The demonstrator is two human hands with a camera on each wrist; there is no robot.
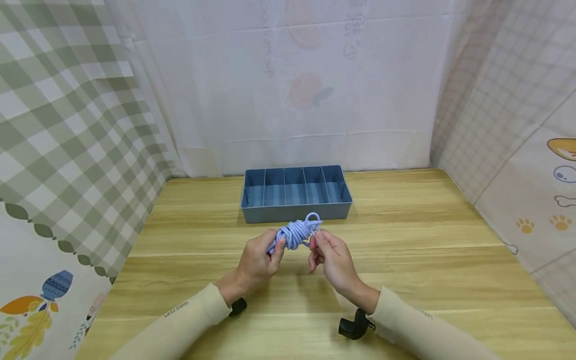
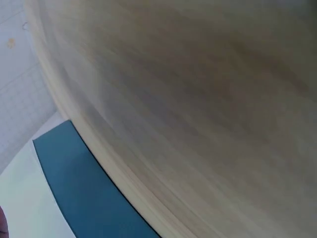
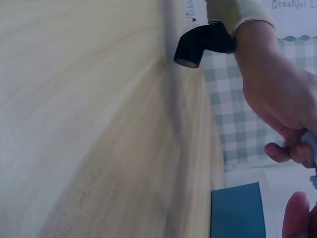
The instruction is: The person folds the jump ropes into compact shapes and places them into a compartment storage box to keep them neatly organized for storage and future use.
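A bundle of light blue-violet cord [image 1: 295, 234], wound round itself with a loop sticking out at its right end, is held up above the table in the head view. My left hand [image 1: 260, 255] grips the bundle's left end, thumb in front. At the other end, my right hand [image 1: 332, 257] pinches the cord just below the loop between thumb and index finger. The right wrist view shows my left hand [image 3: 282, 89] from the side, with a bit of cord [image 3: 311, 141] at the frame's edge. The left wrist view has only a fingertip [image 2: 2, 223] at its left edge.
Behind the hands stands a blue-grey tray [image 1: 297, 212] with several narrow compartments, on a wood-grain table [image 1: 427, 240]. Patterned cloth hangs along the back [image 1: 216, 90], left [image 1: 81, 100] and right sides. Each wrist carries a black camera [image 1: 353, 327].
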